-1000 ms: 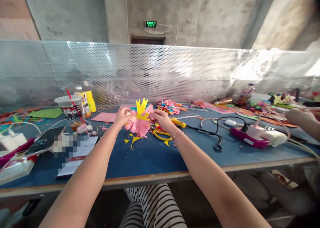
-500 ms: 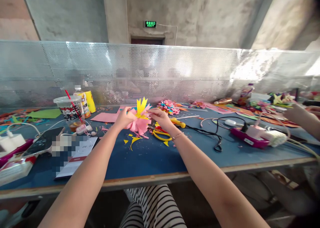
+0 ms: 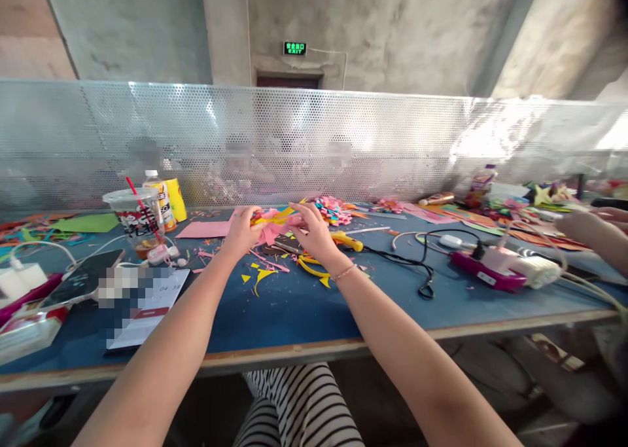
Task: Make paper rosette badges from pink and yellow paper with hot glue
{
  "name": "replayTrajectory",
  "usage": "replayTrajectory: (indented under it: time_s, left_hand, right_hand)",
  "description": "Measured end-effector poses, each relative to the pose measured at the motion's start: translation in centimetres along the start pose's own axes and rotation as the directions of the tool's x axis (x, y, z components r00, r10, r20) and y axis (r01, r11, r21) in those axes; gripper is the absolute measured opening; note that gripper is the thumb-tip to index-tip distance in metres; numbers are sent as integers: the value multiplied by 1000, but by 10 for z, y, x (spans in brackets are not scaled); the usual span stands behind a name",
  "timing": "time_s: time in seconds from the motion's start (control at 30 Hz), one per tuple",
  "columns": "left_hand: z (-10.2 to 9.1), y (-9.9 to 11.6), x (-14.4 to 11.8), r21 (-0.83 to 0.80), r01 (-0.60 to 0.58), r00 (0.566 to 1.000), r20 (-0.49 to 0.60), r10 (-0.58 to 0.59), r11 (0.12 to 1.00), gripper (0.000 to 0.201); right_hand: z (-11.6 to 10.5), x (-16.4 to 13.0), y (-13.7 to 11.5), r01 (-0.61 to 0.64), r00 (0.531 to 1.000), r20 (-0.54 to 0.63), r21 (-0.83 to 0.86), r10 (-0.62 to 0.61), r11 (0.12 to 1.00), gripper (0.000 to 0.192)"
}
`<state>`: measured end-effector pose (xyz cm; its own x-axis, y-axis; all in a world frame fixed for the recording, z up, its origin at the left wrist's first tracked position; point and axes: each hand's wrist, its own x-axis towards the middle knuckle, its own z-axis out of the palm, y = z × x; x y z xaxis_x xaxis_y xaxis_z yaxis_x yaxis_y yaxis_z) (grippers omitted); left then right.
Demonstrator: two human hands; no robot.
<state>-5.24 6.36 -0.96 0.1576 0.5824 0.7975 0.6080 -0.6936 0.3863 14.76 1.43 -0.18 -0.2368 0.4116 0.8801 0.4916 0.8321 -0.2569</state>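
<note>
The paper flower (image 3: 275, 223) is a bundle of thin pink sheet cut into fringed petals, with pointed yellow strips at its core. It lies on its side between both hands, low over the far middle of the table (image 3: 294, 309); its long axis runs left to right and the yellow tips point left (the exact stem end is hidden by fingers). The left hand (image 3: 241, 231) is curled around the left end of the paper flower, fingers closed on it. The right hand (image 3: 314, 234) presses the right end with its fingers extended and only slightly bent, thumb tucked beneath.

Just beyond the right hand lie yellow-handled scissors (image 3: 314, 267) and a yellow knife (image 3: 347, 240). Yellow and pink paper scraps (image 3: 260, 275) litter the surface near the hands. A clear plastic cup (image 3: 132, 218) with a red straw stands to the left.

The table is a matte blue board with a bare wooden front edge. A perforated metal screen (image 3: 392, 139) runs along its far side. Behind it rises a rough grey concrete wall (image 3: 392, 28) with a green exit sign (image 3: 295, 48).
</note>
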Motion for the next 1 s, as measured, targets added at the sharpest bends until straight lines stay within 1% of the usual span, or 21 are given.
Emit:
replayTrajectory:
  time_s: [0.07, 0.13, 0.2, 0.3, 0.37, 0.43, 0.57, 0.67, 0.77, 0.83, 0.9, 1.0]
  left_hand:
    - [2, 2, -1, 8, -48, 999, 5, 48, 999, 27]
    - [4, 3, -2, 27, -85, 996, 10, 84, 996, 27]
    - [4, 5, -4, 53, -123, 992, 16, 122, 991, 24]
    - [1, 9, -7, 135, -193, 981, 17, 192, 972, 18]
    - [-3, 13, -9, 230, -229, 972, 0, 236, 946, 16]
    - [-5, 15, -12, 311, -258, 959, -29, 280, 915, 16]
    - [-8, 17, -16, 362, -311, 925, -95, 367, 879, 17]
    - [-9, 18, -17, 415, -352, 885, -144, 442, 839, 15]
    - [-7, 21, -18, 486, -409, 809, -200, 553, 772, 13]
    - [-6, 24, -18, 513, -431, 761, -236, 605, 742, 12]
    - [-5, 27, -18, 524, -432, 734, -270, 624, 734, 11]
    - [-3, 31, -18, 529, -428, 712, -303, 634, 733, 10]
  right_hand:
    - [3, -3, -1, 34, 999, 25, -22, -34, 999, 51]
    - [7, -6, -1, 66, 997, 42, -54, -64, 996, 50]
    - [8, -8, 0, 98, 993, 75, -96, -91, 991, 42]
    - [8, -8, 1, 181, 975, 164, -194, -150, 964, 26]
    - [7, -7, 0, 250, 958, 208, -285, -195, 925, 23]
    - [6, -6, 0, 292, 949, 222, -367, -221, 883, 23]
    - [6, -7, -1, 289, 953, 218, -456, -210, 841, 23]
    - [6, -9, -2, 281, 958, 196, -483, -210, 829, 24]
    - [7, -11, -3, 300, 954, 173, -470, -246, 830, 27]
    - [8, -12, -3, 309, 951, 163, -457, -264, 834, 27]
    - [9, -12, -4, 306, 952, 151, -439, -266, 845, 27]
    - [9, -10, -7, 299, 954, 109, -385, -278, 873, 27]
